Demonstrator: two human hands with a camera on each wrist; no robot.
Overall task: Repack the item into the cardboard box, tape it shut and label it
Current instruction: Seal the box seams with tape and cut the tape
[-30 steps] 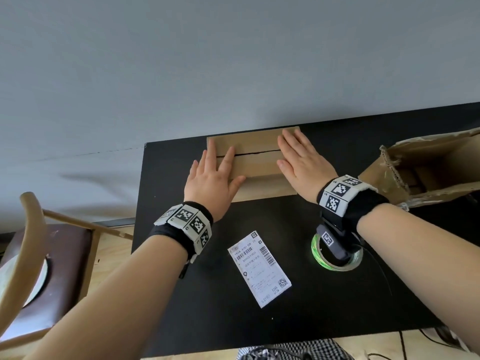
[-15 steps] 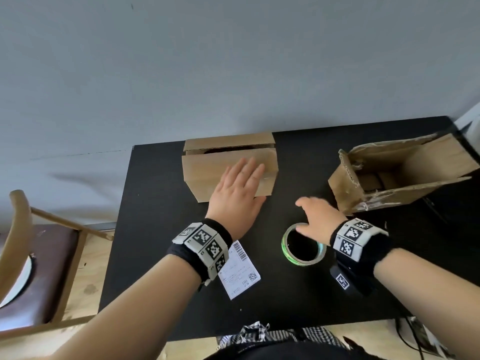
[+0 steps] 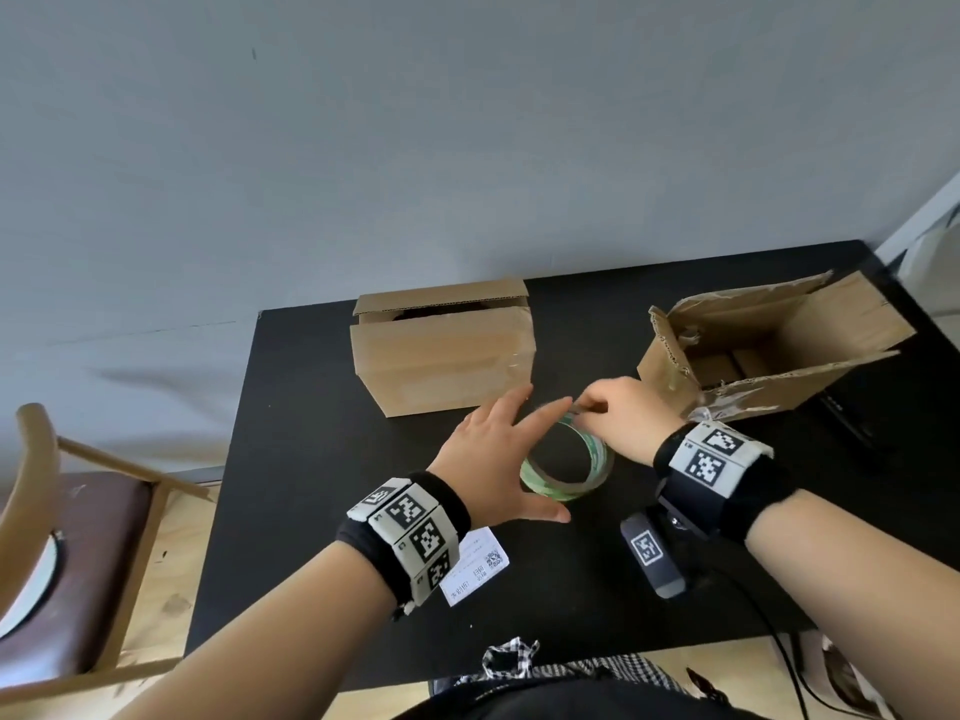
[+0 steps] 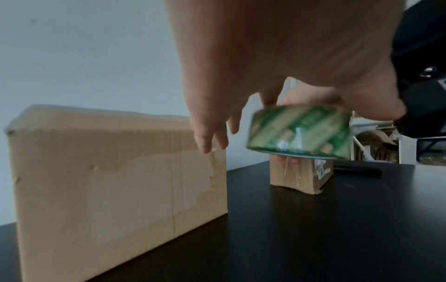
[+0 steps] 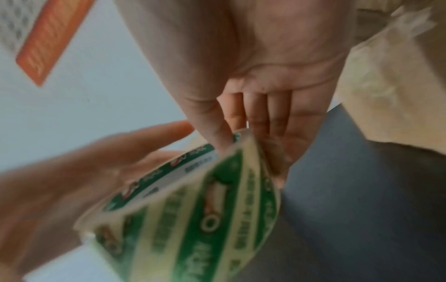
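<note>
The brown cardboard box (image 3: pixel 441 356) stands at the back of the black table (image 3: pixel 311 459), its top flaps lying slightly apart. A green-printed tape roll (image 3: pixel 566 462) hangs tilted just above the table in front of it. My right hand (image 3: pixel 592 407) pinches the roll's far rim (image 5: pixel 231 141) between thumb and fingers. My left hand (image 3: pixel 501 459) is spread open at the roll's left side, thumb under its near edge, and grips nothing. In the left wrist view the roll (image 4: pixel 299 131) is clear of the tabletop. The white shipping label (image 3: pixel 475 566) lies flat, partly hidden under my left wrist.
A torn, open cardboard box (image 3: pixel 769 350) lies on its side at the right back of the table. A wooden chair (image 3: pixel 78 537) stands beside the table's left edge. A black cable (image 3: pixel 779 641) runs off the near right edge.
My left hand left the box front and moved right to the tape roll. My right hand took the roll by its rim and raised it off the table.
</note>
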